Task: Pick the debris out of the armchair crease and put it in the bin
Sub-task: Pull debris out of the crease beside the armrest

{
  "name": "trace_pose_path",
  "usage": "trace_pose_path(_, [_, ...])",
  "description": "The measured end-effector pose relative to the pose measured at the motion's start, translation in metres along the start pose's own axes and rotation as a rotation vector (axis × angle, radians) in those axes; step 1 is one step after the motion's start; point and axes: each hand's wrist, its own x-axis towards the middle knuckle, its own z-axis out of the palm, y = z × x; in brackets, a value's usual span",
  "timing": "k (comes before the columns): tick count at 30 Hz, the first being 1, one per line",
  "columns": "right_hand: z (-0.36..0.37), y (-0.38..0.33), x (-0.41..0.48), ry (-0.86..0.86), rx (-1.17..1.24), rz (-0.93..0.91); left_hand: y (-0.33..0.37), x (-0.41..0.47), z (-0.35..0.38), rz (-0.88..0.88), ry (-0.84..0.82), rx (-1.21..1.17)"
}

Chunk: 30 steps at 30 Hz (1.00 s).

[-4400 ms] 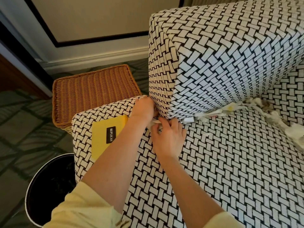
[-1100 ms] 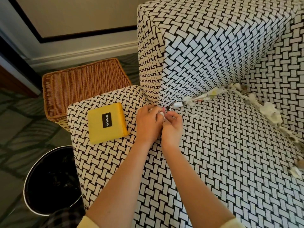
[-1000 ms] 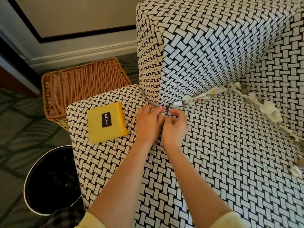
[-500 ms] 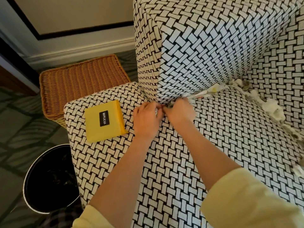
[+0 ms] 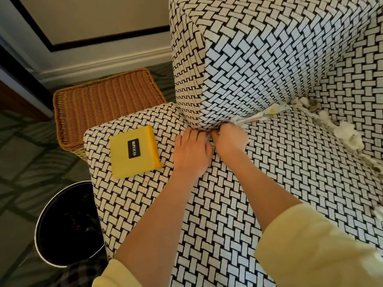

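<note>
debris strip (image 5: pixel 268 112), touching right hand (image 5: pixel 230 139) (grip hidden)

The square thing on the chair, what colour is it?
The square thing is yellow with a small black label, clearest in the head view.

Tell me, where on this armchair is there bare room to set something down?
Widest bare patch: the seat right of the right forearm, up to the back-crease debris. A smaller strip lies between the yellow packet and the left forearm. Crowded: under the armrest, where the left hand and right hand meet the side-crease debris.
</note>
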Motion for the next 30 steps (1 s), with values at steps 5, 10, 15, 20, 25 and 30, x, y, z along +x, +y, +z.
trace_pose_path(5, [0.008, 0.002, -0.005, 0.093, 0.034, -0.007, -0.006, 0.016, -0.005, -0.016, -0.071, -0.044])
trace_pose_path(10, [0.017, 0.008, -0.022, 0.170, 0.245, -0.070, -0.007, 0.016, -0.004, -0.038, -0.010, -0.193])
trace_pose_path(15, [0.020, 0.001, -0.035, 0.143, 0.608, -0.052, -0.002, 0.011, -0.011, -0.193, 0.073, -0.660])
trace_pose_path(20, [0.017, -0.013, -0.049, 0.101, 0.977, -0.003, 0.013, 0.011, -0.027, -0.460, 0.016, -0.986])
trace_pose_path(25, [0.003, -0.014, -0.057, -0.034, 1.454, 0.166, 0.024, 0.008, -0.033, -0.480, -0.045, -1.150])
trace_pose_path(30, [-0.005, 0.005, -0.059, -0.028, 1.360, 0.222, 0.033, -0.001, -0.035, -0.451, -0.141, -1.247])
